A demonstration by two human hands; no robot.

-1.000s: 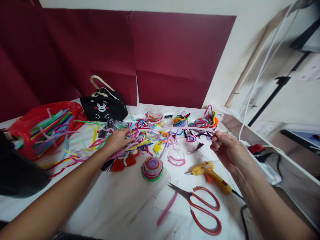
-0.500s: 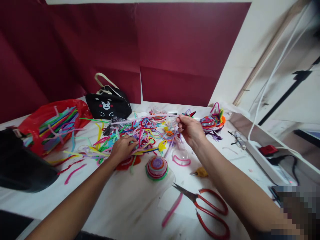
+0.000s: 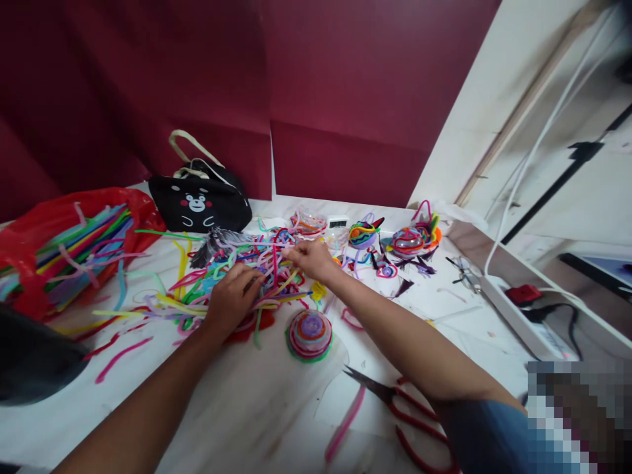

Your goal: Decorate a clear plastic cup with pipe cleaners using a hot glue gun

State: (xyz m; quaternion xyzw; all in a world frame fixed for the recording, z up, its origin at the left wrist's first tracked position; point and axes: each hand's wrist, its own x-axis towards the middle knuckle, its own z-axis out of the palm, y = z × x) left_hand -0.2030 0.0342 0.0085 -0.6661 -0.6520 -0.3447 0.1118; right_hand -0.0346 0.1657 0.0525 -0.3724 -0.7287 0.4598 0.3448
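A tangled pile of coloured pipe cleaners (image 3: 195, 289) lies across the middle of the table. My left hand (image 3: 234, 293) rests in it, fingers curled down among the strands; what they grip is hidden. Over the pile's right part, my right hand (image 3: 313, 260) is closed in a pinch at the end of a pale lilac pipe cleaner (image 3: 254, 245), which runs leftward above the heap. In front of the pile sits a dome (image 3: 310, 334) wound with rings of purple, orange, pink and green. Red-handled scissors (image 3: 390, 395) lie with their blades parted, partly under my right forearm.
On the left are a red plastic bag (image 3: 141, 207) of pipe cleaners and a black container (image 3: 39, 359). A black bear-face bag (image 3: 202, 207) stands behind. At the back right are decorated balls (image 3: 363, 234); glasses (image 3: 464, 275) and a power strip (image 3: 513, 316) lie further right.
My right hand has come left and slightly down with the pale pipe cleaner, closer to my left hand. My left hand stays in the pile. The view has shifted a little.
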